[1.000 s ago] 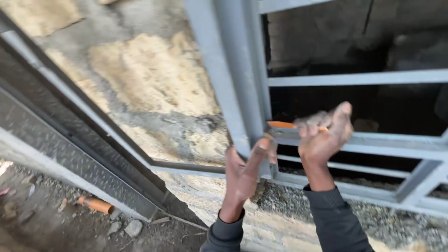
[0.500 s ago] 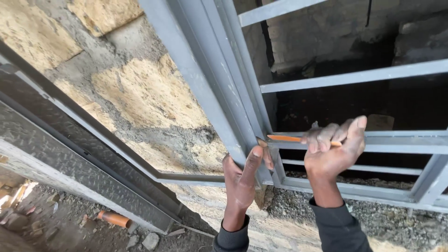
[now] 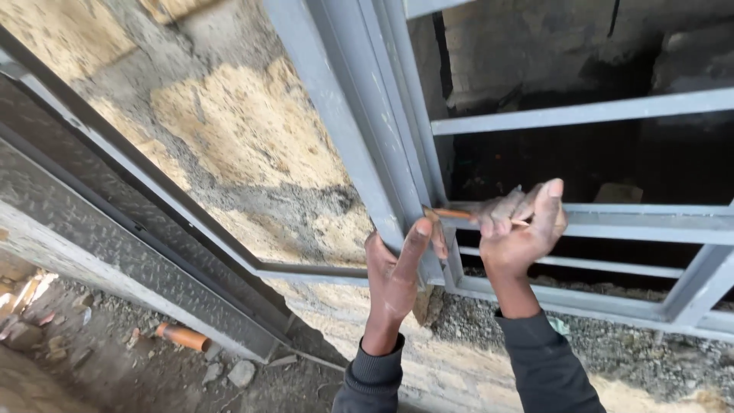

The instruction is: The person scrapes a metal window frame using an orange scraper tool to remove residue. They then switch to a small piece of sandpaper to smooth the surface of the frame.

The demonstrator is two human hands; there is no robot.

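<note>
Two dark-sleeved arms rose toward a grey metal window frame (image 3: 382,153). The left hand (image 3: 397,271), fingers unclenched, pressed flat against its upright, while the right hand (image 3: 520,226) gripped an orange-handled tool (image 3: 447,214), tip just beside that upright.

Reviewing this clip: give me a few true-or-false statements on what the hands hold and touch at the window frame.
1. The right hand grips a thin orange-handled tool. True.
2. The left hand holds a hammer. False: it rests open against the grey metal window frame.
3. Glass panes fill the frame. False: the openings between the grey bars are bare.
4. An orange cylindrical piece lies on the rubble-strewn ground below. True.
</note>
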